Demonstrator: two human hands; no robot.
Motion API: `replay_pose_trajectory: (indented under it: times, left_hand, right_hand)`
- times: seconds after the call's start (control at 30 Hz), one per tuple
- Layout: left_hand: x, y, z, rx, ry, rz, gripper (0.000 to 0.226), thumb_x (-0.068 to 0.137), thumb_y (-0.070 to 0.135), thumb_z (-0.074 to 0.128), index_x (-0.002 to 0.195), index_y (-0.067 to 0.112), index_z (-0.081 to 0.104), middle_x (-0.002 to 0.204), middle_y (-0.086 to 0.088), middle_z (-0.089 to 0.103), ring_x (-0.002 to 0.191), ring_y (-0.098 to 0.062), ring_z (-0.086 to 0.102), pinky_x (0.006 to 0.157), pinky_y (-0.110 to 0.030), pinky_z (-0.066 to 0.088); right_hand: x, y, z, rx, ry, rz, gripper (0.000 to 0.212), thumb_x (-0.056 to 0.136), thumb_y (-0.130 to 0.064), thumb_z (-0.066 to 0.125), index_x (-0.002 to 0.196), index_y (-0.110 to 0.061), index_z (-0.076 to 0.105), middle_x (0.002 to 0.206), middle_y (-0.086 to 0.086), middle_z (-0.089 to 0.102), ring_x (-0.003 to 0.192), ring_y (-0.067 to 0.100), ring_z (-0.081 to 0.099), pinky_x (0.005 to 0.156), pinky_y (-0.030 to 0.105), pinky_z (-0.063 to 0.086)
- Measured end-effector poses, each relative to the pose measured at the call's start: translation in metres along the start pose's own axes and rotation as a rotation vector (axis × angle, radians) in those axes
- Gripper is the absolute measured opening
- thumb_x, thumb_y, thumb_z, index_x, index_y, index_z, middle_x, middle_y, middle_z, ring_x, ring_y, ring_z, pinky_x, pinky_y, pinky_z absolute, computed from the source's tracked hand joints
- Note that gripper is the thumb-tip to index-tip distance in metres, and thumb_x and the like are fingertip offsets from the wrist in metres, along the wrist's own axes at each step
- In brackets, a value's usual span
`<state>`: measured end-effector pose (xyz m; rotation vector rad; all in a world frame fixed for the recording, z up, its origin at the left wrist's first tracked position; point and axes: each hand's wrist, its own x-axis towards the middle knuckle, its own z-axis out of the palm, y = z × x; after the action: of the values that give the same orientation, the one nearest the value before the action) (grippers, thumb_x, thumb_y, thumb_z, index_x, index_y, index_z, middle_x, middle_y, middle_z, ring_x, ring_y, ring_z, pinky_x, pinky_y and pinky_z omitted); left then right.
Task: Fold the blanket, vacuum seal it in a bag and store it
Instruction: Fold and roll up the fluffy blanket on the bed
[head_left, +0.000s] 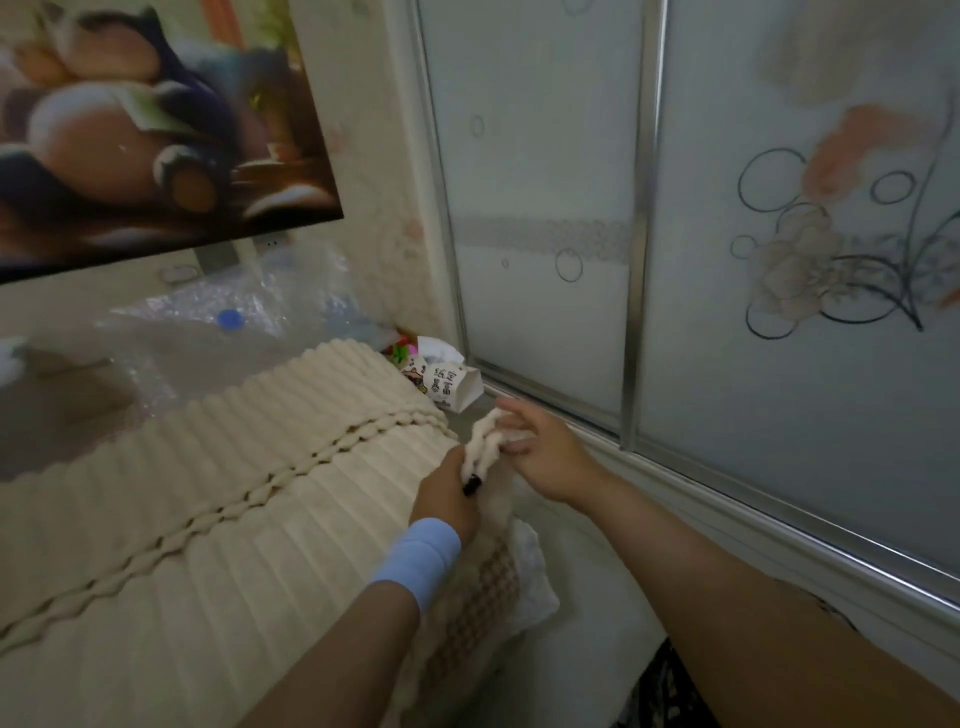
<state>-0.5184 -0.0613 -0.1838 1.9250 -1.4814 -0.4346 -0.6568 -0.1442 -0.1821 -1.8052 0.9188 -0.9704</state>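
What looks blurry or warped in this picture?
Head view: dim and soft throughout; the screen at upper left smears most; the wide lens bows the door frame; the left hand and right hand gripping the blanket are readable.

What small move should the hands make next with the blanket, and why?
Probably draw the corner leftward over the blanket to lay another fold. The left hand and right hand both hold that bunched corner at the blanket's edge by the glass door. The blanket lies spread wide, likely too big yet for the bag behind it.
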Motion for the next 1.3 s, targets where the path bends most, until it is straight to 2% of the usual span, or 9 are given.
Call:
replay_pose_trajectory:
  times: [0.13, 0.43, 0.63, 0.73, 0.83, 0.9, 1.03, 1.17, 1.3]
  left_hand:
    - [0.026, -0.005, -0.041, 0.171, -0.133, 0.073, 0.044, 0.091, 0.01, 0.054, 0.134, 0.018, 0.053, 0.135, -0.009, 0.056, 0.124, -0.027, 0.051, 0.097, -0.025, 0.036]
    - [0.005, -0.036, -0.066, 0.363, -0.242, -0.138, 0.106, 0.068, 0.035, 0.082, 0.149, 0.02, 0.014, 0.138, -0.007, 0.048, 0.119, -0.028, 0.053, 0.09, -0.034, 0.047]
    - [0.007, -0.056, -0.145, 0.721, -0.266, -0.323, 0.053, 0.087, 0.027, 0.064, 0.135, 0.01, 0.047, 0.139, -0.012, 0.049, 0.126, -0.029, 0.049, 0.101, -0.031, 0.04]
    - [0.02, -0.052, -0.199, 0.603, 0.03, -0.257, 0.041, 0.088, 0.019, 0.06, 0.128, 0.013, 0.057, 0.136, -0.013, 0.053, 0.125, -0.031, 0.051, 0.103, -0.033, 0.038]
    - [0.028, -0.052, -0.235, 0.408, 0.333, -0.184, 0.036, 0.085, 0.01, 0.056, 0.119, 0.018, 0.06, 0.121, -0.016, 0.061, 0.108, -0.034, 0.059, 0.092, -0.033, 0.045]
    - [0.029, -0.06, -0.242, 0.518, 0.228, -0.221, 0.037, 0.086, 0.013, 0.057, 0.123, 0.018, 0.056, 0.122, -0.014, 0.06, 0.106, -0.034, 0.06, 0.089, -0.034, 0.046]
    - [0.012, -0.1, -0.235, 0.486, -0.381, -0.602, 0.045, 0.087, 0.007, 0.066, 0.13, 0.013, 0.055, 0.127, -0.014, 0.059, 0.097, -0.03, 0.063, 0.086, -0.041, 0.055]
    - [0.022, -0.131, -0.238, 0.652, -0.238, -0.609, 0.033, 0.095, 0.015, 0.049, 0.124, 0.005, 0.06, 0.128, -0.013, 0.06, 0.104, -0.03, 0.062, 0.088, -0.036, 0.052]
    - [0.055, -0.14, -0.244, 0.607, -0.022, -0.575, 0.021, 0.089, 0.009, 0.057, 0.107, 0.005, 0.067, 0.116, -0.011, 0.066, 0.101, -0.029, 0.064, 0.085, -0.033, 0.049]
  right_hand:
    - [0.012, -0.013, 0.009, -0.452, -0.143, -0.224, 0.071, 0.081, -0.022, 0.061, 0.149, -0.027, 0.041, 0.152, 0.0, 0.038, 0.14, 0.014, 0.036, 0.111, 0.026, 0.036]
    - [0.058, -0.051, 0.071, -0.7, -0.239, -0.257, 0.037, 0.087, 0.0, 0.053, 0.12, -0.011, 0.065, 0.125, 0.016, 0.054, 0.111, 0.034, 0.055, 0.09, 0.037, 0.045]
    - [0.066, -0.076, 0.111, -0.582, -0.19, -0.333, 0.043, 0.084, -0.002, 0.056, 0.124, -0.016, 0.064, 0.125, 0.01, 0.052, 0.113, 0.031, 0.054, 0.096, 0.04, 0.044]
    - [0.066, -0.086, 0.125, -0.454, -0.081, -0.316, 0.056, 0.089, -0.003, 0.05, 0.141, -0.022, 0.05, 0.134, 0.013, 0.055, 0.12, 0.032, 0.054, 0.102, 0.042, 0.043]
    - [0.068, -0.089, 0.138, -0.454, -0.018, -0.293, 0.03, 0.087, -0.006, 0.053, 0.114, -0.009, 0.063, 0.112, 0.018, 0.065, 0.105, 0.038, 0.06, 0.085, 0.042, 0.046]
    - [0.07, -0.089, 0.146, -0.498, -0.018, -0.254, 0.019, 0.084, -0.012, 0.051, 0.097, -0.005, 0.064, 0.101, 0.019, 0.063, 0.095, 0.038, 0.059, 0.078, 0.04, 0.044]
    - [0.072, -0.083, 0.155, -0.598, -0.108, -0.21, 0.037, 0.089, -0.005, 0.054, 0.125, -0.012, 0.064, 0.133, 0.012, 0.051, 0.119, 0.032, 0.053, 0.097, 0.032, 0.039]
    - [0.082, -0.07, 0.175, -0.741, -0.173, -0.239, 0.048, 0.094, -0.005, 0.051, 0.138, -0.025, 0.052, 0.152, 0.007, 0.031, 0.126, 0.032, 0.049, 0.094, 0.036, 0.044]
    - [0.109, -0.082, 0.188, -0.925, -0.105, -0.276, 0.044, 0.093, -0.008, 0.047, 0.135, -0.024, 0.049, 0.124, 0.007, 0.052, 0.101, 0.032, 0.06, 0.077, 0.038, 0.047]
